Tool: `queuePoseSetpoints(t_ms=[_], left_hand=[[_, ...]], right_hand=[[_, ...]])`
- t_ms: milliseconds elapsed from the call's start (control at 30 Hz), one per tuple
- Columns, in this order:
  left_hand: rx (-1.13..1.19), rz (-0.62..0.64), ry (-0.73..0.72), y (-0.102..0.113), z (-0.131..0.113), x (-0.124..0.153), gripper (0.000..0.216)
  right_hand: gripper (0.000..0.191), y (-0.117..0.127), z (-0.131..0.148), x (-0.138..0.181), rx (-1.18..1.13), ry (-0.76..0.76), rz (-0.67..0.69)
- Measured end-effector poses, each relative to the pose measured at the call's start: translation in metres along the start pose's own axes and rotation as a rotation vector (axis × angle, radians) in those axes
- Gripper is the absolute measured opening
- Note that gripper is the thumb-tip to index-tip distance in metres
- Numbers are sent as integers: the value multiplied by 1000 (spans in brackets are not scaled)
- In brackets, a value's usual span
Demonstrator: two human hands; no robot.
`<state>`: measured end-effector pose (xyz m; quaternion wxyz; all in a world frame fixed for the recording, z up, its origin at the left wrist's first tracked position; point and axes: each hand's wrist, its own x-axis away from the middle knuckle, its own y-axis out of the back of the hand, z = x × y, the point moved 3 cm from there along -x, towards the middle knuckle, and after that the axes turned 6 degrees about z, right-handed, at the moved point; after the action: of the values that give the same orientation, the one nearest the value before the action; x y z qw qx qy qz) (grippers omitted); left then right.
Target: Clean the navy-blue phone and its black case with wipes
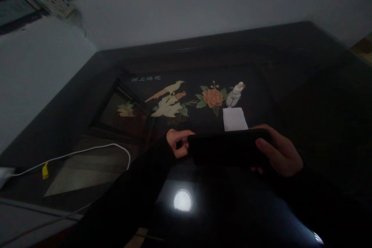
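Both hands hold a flat, black rectangular object [225, 148] level above the dark table; its details are lost in shadow. My left hand [178, 143] grips its left end, thumb and fingers curled together at the edge. At the right end, my right hand [280, 153] wraps around it with the thumb on the near face and other fingers behind and below. Just beyond the object lies a folded white paper or tissue [235, 119], partly covered by it. A small clear dropper bottle [234, 95] with a white top stands behind the paper.
The glossy dark table [180, 56] bears an inlaid bird and flower picture [213, 97]. A white cable [95, 147] with a yellow tag [45, 171] runs along the left side. Walls border the table's back and left; power sockets [59, 2] are at upper left.
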<state>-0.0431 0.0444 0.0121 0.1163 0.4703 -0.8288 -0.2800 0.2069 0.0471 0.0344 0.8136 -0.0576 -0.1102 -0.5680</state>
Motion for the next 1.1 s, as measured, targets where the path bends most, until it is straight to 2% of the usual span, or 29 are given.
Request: queuePoseSetpoints(t_ms=[233, 433, 567, 667, 733, 800, 933, 1000, 1100], left_hand=[[201, 19, 19, -5, -3, 2, 23], [331, 21, 81, -12, -4, 4, 36], [304, 51, 92, -12, -3, 3, 44], [337, 0, 108, -7, 0, 0, 42], [388, -58, 84, -4, 3, -3, 48], [348, -122, -11, -1, 3, -6, 63], [80, -177, -225, -3, 1, -8, 97], [2, -174, -230, -5, 3, -8, 98], [-2, -207, -212, -4, 3, -6, 88]], right_hand=[[32, 2, -2, -1, -15, -31, 18], [37, 4, 3, 3, -27, -35, 29], [35, 3, -5, -3, -68, -75, 11], [34, 3, -13, -11, -111, -80, -20], [34, 4, -17, -15, -124, -83, -42], [35, 6, -18, -16, -121, -99, -58], [38, 4, -15, -14, -138, -114, -81], [39, 0, -13, -12, -184, -97, -72], [35, -5, -13, -12, -254, -90, -25]])
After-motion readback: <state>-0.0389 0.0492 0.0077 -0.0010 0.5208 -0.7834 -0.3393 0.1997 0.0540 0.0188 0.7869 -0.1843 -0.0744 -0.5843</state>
